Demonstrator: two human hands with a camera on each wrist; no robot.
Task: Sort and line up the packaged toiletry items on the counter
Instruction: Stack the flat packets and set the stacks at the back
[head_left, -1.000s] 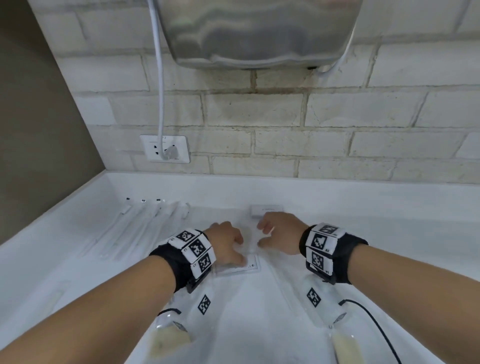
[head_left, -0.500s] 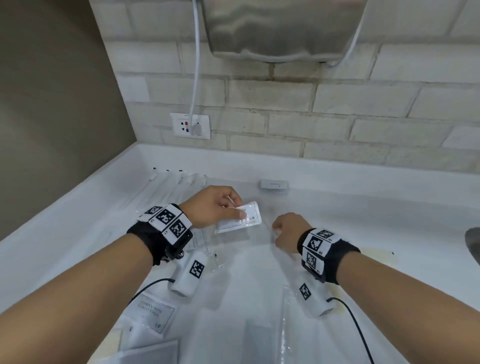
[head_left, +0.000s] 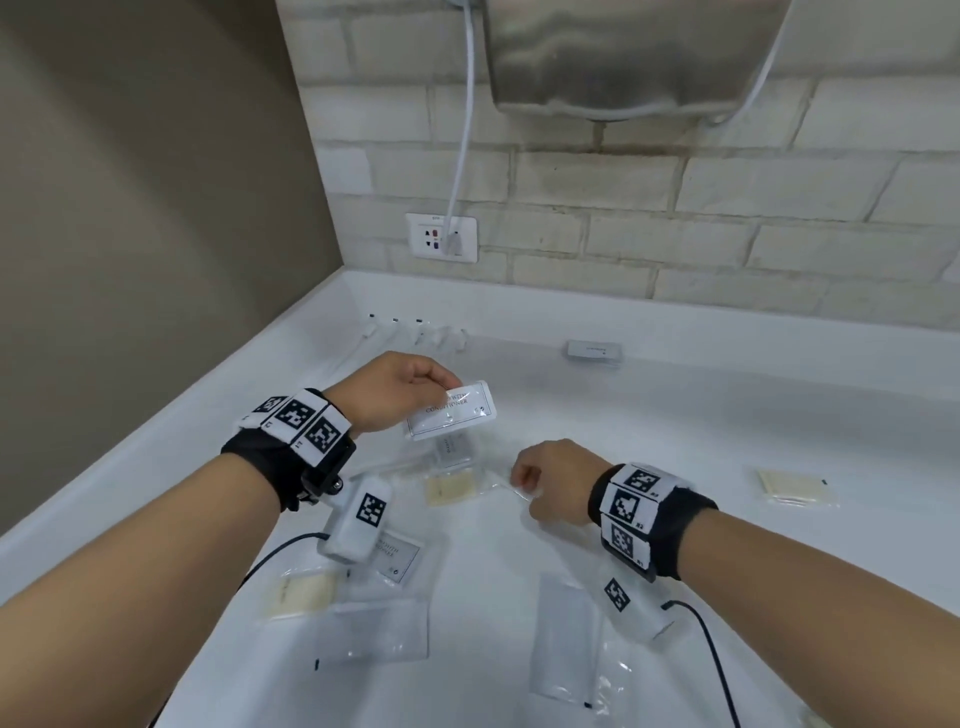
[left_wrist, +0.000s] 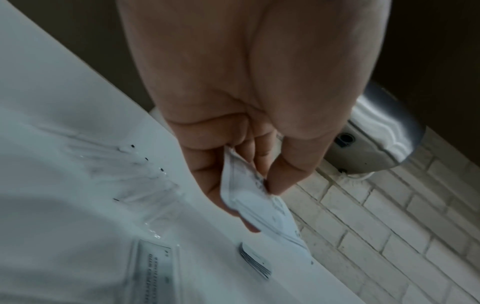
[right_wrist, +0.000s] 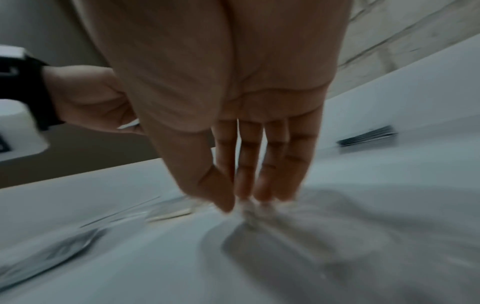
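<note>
- A white conditioner sachet (head_left: 451, 410) is pinched between thumb and fingers of the left hand (head_left: 395, 389) and held clear of the white counter (head_left: 727, 415), left of frame centre in the head view.
- The right hand (head_left: 556, 480) is shown lower and right of centre, fingers drawn together on the edge of a clear plastic packet (head_left: 511, 480) (the grip is blurred in the wrist view, but a pinch is suggested).
- Sorted items are seen towards the upper part of the frame: a row of clear-wrapped toothbrushes (head_left: 415, 332) at upper left of the counter, and a small stack of sachets (head_left: 594, 352) near the back wall.
- Unsorted packets are scattered across the lower half, among them a cream-coloured pad packet (head_left: 451, 488) just below the held sachet and another (head_left: 795, 486) lying apart at the right edge.
- Legible writing: "CONDITIONER" can be read on the held sachet, with a partly hidden word above it; a similar sachet (head_left: 397, 556) under the left wrist camera is only partly legible.
- Risks, as judged: the slick sachet could slip from a corner pinch; the clear packet could drag neighbouring packets as it is lifted; the near-transparent wrappers could be overlooked against the white surface; the stack at the back could be knocked askew when another sachet is added.
</note>
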